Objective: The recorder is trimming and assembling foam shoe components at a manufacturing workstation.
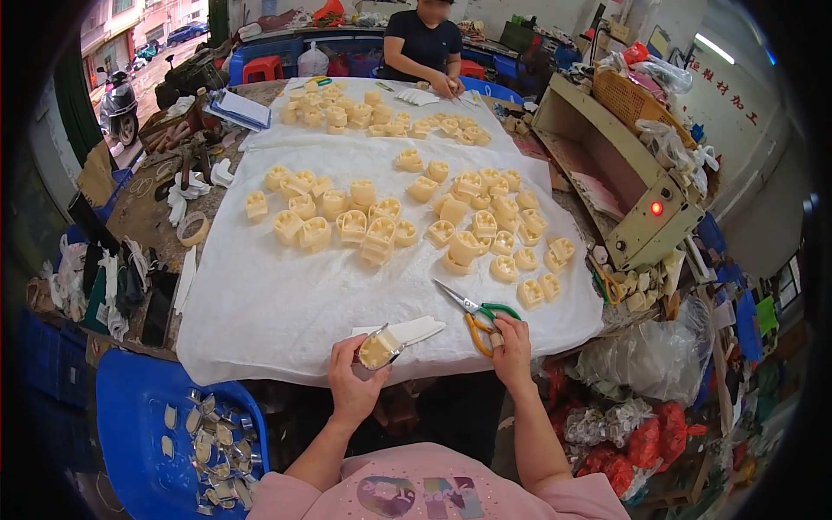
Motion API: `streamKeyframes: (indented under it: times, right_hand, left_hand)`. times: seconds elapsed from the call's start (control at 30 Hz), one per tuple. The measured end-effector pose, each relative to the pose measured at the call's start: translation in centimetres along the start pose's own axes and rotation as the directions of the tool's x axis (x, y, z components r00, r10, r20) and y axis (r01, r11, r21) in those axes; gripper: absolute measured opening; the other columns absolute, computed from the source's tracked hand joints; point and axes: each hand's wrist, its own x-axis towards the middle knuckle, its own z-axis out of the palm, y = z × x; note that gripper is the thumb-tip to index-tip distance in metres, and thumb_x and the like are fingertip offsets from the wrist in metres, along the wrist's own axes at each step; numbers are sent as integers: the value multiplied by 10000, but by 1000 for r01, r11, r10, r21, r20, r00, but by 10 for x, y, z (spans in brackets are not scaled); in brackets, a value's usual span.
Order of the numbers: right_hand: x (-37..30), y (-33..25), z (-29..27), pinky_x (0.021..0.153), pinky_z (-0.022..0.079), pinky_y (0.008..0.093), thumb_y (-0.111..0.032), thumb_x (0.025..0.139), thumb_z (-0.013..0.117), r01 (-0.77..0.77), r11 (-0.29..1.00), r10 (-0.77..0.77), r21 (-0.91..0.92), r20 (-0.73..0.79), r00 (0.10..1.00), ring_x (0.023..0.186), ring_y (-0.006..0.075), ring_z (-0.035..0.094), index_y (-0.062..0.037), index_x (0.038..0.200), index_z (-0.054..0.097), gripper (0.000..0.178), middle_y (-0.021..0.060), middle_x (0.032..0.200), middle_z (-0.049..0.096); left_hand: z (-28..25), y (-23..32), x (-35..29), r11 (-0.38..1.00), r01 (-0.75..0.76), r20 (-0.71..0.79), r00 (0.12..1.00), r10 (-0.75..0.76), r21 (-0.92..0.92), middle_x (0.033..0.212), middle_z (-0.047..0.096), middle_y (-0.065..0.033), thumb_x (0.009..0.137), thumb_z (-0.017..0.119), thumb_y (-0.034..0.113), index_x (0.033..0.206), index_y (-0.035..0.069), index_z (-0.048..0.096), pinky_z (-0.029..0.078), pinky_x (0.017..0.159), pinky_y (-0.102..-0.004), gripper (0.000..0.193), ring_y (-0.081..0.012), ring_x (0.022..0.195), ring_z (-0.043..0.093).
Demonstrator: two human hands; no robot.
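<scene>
My left hand point(354, 381), at the near edge of the cloth-covered table, is closed around a cream moulded piece point(376, 350) with a shiny metal-looking band along its side. Just beyond it lie white strips point(418, 330), partly hidden behind the piece. To the right, my right hand point(511, 351) has its fingers around the handles of a pair of scissors point(478, 314), one handle green and the other orange. The blades are slightly apart and point to the far left, resting on the cloth. Many similar cream pieces point(379, 241) lie in loose groups and small stacks farther off.
A blue tub point(130, 416) at the lower left holds shiny banded pieces. Tape point(192, 229) lies on the left edge. At right stands a beige machine point(637, 227) with a red light; bags point(646, 442) are below. A person point(422, 43) works at the far end.
</scene>
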Motion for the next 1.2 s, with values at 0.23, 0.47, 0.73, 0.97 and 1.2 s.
streamKeyframes:
  times: [0.23,0.47,0.73,0.97,1.2]
  right_hand:
    - [1,-2,3,910,425,413,55,745,569,-50,998,49,28,29,998,1033,346,501,-9,1031,586,293,141,1117,563]
    - [4,1,7,940,409,422,142,664,470,-23,1000,23,-11,47,999,1076,347,502,2,1072,559,440,154,1141,558]
    - [2,5,5,933,409,405,86,801,484,-5,998,9,-61,61,998,1078,342,521,16,1090,567,309,159,1155,578]
    - [-4,15,9,920,425,412,82,815,477,21,996,-15,-90,65,998,1078,337,529,18,1109,558,312,155,1175,576]
    - [-2,12,8,926,425,407,75,825,467,14,993,-7,-116,54,999,1082,338,529,18,1106,562,302,155,1172,578]
  left_hand:
    - [-2,-2,-3,1000,4,0,1000,-4,7,1033,550,-134,621,758,36,1092,18,552,472,790,-342,515,-277,919,568]
    - [-29,-4,0,999,28,-87,996,-24,43,1037,554,-119,648,734,41,1101,3,557,460,799,-303,488,-229,921,561]
    - [-154,-60,-56,837,341,-552,832,-57,427,1084,526,-114,646,737,33,1144,19,544,447,803,-298,535,-228,927,536]
    - [-175,-93,-126,330,760,-749,634,-191,559,1299,385,-161,694,719,131,1269,53,477,232,1017,-521,629,-382,1240,306]
    - [-142,-101,-101,548,479,-363,878,-313,686,1242,465,-138,772,670,186,1258,106,517,232,1011,-510,516,-327,1249,348]
